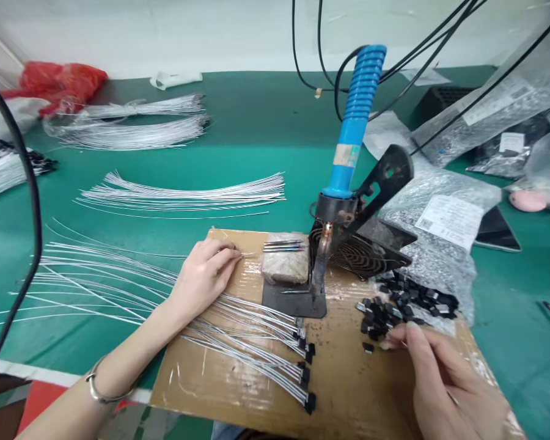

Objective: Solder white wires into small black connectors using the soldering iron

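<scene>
My left hand (206, 272) rests on a cardboard board (238, 379), fingers pinched on a thin white wire (248, 254) whose tip points toward a grey sponge block (285, 266). A blue-handled soldering iron (355, 128) stands in its black holder (297, 302) just right of the block. My right hand (444, 376) reaches over the board's right side, fingertips closed at a pile of small black connectors (403, 305); what they hold I cannot make out. Finished wires with black ends (266, 348) lie across the board between my hands.
Bundles of white wires (183, 195) lie on the green table (256, 134), left and behind. Plastic bags (444, 220) and black cables (421, 55) crowd the right. A red bag (59, 82) sits at the far left. A black cable (27, 201) arcs down the left.
</scene>
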`<state>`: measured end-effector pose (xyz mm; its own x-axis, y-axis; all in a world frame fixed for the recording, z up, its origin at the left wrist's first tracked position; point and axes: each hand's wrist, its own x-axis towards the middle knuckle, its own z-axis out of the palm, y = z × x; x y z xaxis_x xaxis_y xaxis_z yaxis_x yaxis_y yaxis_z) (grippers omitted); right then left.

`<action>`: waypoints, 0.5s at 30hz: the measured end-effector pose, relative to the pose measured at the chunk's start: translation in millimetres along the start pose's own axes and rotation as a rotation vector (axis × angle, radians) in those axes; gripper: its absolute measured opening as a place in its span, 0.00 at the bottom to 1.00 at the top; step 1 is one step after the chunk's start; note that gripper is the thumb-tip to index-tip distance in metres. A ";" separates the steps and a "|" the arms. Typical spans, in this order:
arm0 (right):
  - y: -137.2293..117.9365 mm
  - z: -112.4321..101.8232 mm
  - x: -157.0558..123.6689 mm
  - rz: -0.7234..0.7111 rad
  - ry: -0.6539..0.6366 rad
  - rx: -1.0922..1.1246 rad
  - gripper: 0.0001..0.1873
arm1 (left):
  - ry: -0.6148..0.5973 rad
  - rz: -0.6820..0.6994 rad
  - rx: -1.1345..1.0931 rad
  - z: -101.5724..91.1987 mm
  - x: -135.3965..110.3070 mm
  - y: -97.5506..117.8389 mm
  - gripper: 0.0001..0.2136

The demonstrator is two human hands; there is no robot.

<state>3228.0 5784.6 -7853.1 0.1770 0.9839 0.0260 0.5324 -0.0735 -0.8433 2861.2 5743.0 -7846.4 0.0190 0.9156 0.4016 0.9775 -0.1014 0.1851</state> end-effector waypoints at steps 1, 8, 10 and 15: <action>-0.2 -0.1 0.2 0.006 -0.008 -0.002 0.23 | -0.002 0.018 0.020 1.9 -0.2 -1.0 0.07; 0.6 0.5 1.8 -0.029 -0.027 0.029 0.23 | -0.065 0.084 0.099 8.1 2.0 -5.5 0.09; 2.3 1.2 1.4 -0.054 -0.020 0.039 0.22 | -0.044 0.056 0.109 6.0 1.9 -4.2 0.08; 4.3 0.7 2.7 -0.185 -0.031 0.179 0.29 | 0.069 -0.183 0.101 -16.7 6.0 14.9 0.07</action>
<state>3230.2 5787.0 -7857.0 0.0635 0.9826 0.1745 0.3976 0.1355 -0.9075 2872.4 5740.5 -7826.3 -0.1720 0.8861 0.4305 0.9795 0.1071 0.1708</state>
